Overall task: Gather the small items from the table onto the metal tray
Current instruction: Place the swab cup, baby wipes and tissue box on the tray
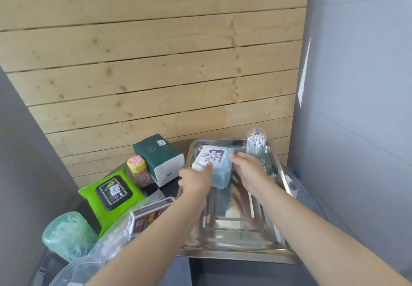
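Pack [213, 165] sits between both hands over tray [234, 239]. Left hand [196, 179] grips its left side, right hand [249, 171] its right.

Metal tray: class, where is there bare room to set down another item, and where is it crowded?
Bare: the near half of the metal tray, between the hands' blue tissue pack and the front rim. Crowded: the far end, with the cotton swab jar, and the table left of the tray.

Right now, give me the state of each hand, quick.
Left hand: holding the blue pack over the tray.
Right hand: fingers on the same pack's right side; whether it grips cannot be told.
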